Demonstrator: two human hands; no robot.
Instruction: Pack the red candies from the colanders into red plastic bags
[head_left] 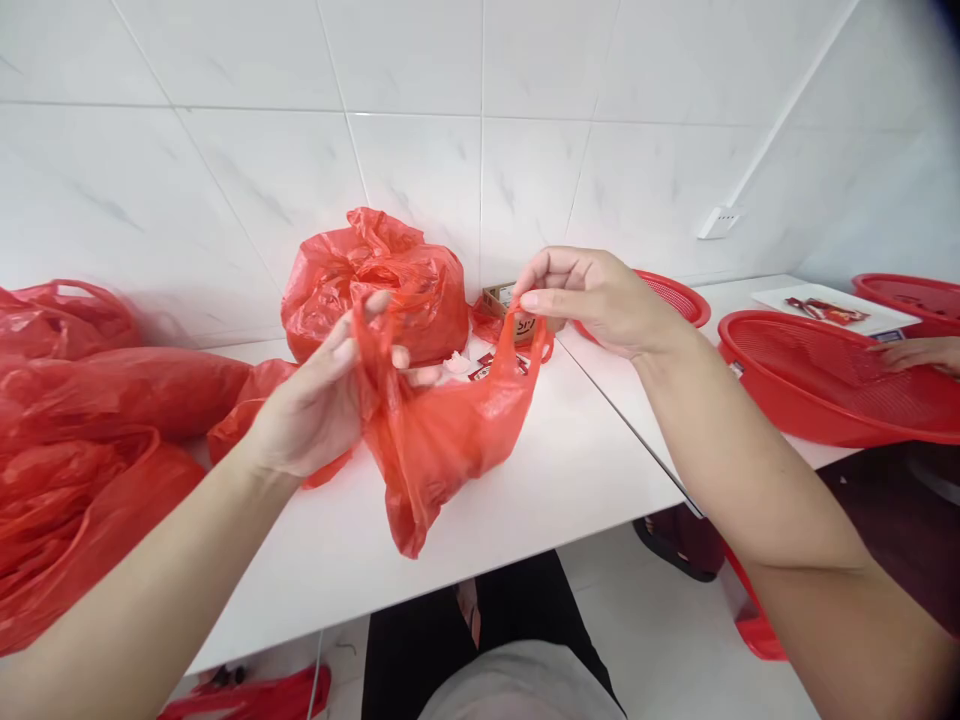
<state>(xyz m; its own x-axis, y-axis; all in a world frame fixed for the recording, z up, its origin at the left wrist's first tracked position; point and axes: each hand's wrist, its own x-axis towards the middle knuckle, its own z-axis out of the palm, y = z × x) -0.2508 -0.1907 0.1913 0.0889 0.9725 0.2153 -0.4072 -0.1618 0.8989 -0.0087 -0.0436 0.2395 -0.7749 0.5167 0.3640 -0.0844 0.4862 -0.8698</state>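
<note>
A thin red plastic bag [457, 440] hangs stretched between my two hands over the front of the white table. My left hand [315, 400] has its fingers through the left handle loop, holding that side up. With thumb and fingertips, my right hand [600, 300] pinches the top of the other handle. The bag sags in the middle, and one lower corner droops to a point. Its contents, if any, are hidden by the plastic. Behind it, partly covered, lie small red-and-white packets [484, 367] and a small cardboard box [498, 297].
A full, knotted red bag [420, 300] stands against the tiled wall. More red bags [150, 390] are heaped at the left. Red plastic baskets [810, 420] stand on the right table, where another person's hand [922, 352] reaches into one. A seam divides the tables.
</note>
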